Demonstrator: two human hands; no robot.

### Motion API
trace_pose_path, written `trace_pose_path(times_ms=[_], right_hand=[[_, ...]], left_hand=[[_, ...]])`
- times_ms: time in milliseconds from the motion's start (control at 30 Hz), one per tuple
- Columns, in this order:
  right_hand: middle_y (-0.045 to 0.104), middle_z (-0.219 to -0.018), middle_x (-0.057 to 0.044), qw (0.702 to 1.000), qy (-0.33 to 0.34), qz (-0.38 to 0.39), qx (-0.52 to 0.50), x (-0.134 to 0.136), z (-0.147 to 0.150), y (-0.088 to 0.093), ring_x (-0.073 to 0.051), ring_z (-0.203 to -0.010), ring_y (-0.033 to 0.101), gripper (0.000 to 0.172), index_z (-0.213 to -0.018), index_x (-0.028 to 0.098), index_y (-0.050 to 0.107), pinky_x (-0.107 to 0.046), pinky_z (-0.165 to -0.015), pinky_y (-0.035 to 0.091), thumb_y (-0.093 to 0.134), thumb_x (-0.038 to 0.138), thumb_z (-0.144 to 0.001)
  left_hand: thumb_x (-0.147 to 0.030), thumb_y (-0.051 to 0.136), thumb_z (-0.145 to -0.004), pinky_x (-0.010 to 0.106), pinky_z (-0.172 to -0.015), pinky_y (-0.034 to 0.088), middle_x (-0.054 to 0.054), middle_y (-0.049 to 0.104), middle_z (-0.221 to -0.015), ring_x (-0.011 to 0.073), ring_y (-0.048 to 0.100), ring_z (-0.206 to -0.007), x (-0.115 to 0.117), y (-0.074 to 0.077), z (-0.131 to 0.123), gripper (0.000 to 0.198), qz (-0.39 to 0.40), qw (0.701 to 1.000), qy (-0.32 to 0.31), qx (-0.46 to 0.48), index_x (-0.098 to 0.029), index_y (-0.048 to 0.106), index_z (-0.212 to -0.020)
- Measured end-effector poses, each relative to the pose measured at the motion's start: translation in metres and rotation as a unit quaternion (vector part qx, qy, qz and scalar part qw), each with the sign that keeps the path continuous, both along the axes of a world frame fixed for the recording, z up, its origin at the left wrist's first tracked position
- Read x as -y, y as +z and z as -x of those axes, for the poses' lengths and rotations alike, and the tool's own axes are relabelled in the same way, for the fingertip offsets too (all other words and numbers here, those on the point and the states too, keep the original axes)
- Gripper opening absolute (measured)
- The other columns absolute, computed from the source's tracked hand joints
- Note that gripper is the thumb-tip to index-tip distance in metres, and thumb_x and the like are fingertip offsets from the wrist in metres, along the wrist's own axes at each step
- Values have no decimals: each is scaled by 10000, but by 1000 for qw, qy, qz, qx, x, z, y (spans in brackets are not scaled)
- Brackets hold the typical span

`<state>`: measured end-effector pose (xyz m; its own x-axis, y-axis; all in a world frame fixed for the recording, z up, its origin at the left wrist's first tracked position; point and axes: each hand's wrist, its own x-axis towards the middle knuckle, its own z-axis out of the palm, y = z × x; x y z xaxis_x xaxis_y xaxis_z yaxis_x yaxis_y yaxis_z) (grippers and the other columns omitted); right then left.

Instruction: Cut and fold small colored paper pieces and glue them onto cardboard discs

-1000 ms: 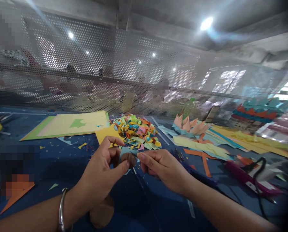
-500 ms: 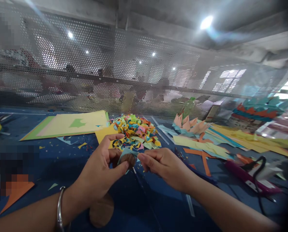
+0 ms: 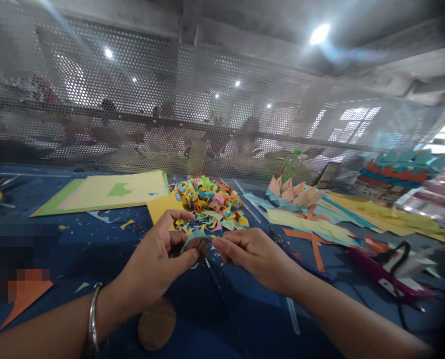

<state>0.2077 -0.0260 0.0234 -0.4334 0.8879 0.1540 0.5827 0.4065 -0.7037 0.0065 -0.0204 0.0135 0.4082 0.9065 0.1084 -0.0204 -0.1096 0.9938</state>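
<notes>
At the near edge of the scene, a loose brown disc [image 3: 157,324] is laid on the blue table [image 3: 207,324], and it is left more fully uncovered than a second ago, since the left hand [image 3: 151,257] has been raised slightly. Just beyond it, a brown round piece [image 3: 199,245] with blue paper [image 3: 190,240] around its far side is held up between the hands; by the left thumb and the fingers behind, the piece is pinched, while the left forefinger is arched away, spread from the rest. By the right hand [image 3: 252,257], thumb and forefinger are pressed together, seemingly on the right edge of the paper. Little else has been altered, so the same hold is judged to be kept and the paper not yet let go. Room for moving is offered by the table below the hands, bounded on the right by a clear strip [image 3: 292,315] and, farther right, by a purple tool [image 3: 373,274] with a black cord [image 3: 394,279]. Beyond the fingertips, movement would be limited by a heap of paper scraps [image 3: 211,197], with stacked sheets [image 3: 87,192] to its left and a peach paper crown [image 3: 287,189] to its right. Farthest off, the table is backed by a perforated screen [image 3: 151,144].
</notes>
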Motion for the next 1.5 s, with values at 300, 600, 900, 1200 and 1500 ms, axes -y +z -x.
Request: trace_pose_path(times_ms=[300,600,900,1200,1500], right_hand=[[367,-522,46,1000,-5,2,-1,0,-1,0,-85,-506,360,477,-605,178,516,-234,-493,282,395,513,-921],[366,-529,45,1000,-9,16,-17,0,0,0,-85,-488,339,473,-618,183,519,-229,-465,273,392,529,-915],[357,-512,52,1000,-9,20,-14,1,1,1,-81,-471,333,484,-608,182,517,-234,-482,283,386,531,-918],[355,-513,52,1000,-8,20,-21,1,1,0,-86,-474,333,479,-615,183,533,-236,-482,280,393,532,-910],[334,-496,55,999,-12,23,-28,1,1,2,-85,-459,317,465,-603,190,527,-232,-442,258,423,534,-897]], left_hand=[[-246,668,-739,247,-592,350,-5,662,-721,136,575,-637,1,0,1,517,9,1000,-3,21,-208,350,-1145],[-241,661,-742,242,-582,340,-19,652,-705,132,564,-624,2,1,0,494,5,1000,2,26,-210,350,-1125],[-216,662,-732,248,-599,347,-15,659,-705,139,570,-639,5,1,-3,452,0,1000,2,28,-212,373,-1080],[-236,647,-761,252,-584,332,-12,650,-713,139,564,-634,2,1,-2,439,-11,1000,4,18,-211,362,-1095],[-243,646,-767,255,-589,339,0,667,-724,142,571,-640,4,0,-3,427,-17,1000,8,24,-208,367,-1088]])
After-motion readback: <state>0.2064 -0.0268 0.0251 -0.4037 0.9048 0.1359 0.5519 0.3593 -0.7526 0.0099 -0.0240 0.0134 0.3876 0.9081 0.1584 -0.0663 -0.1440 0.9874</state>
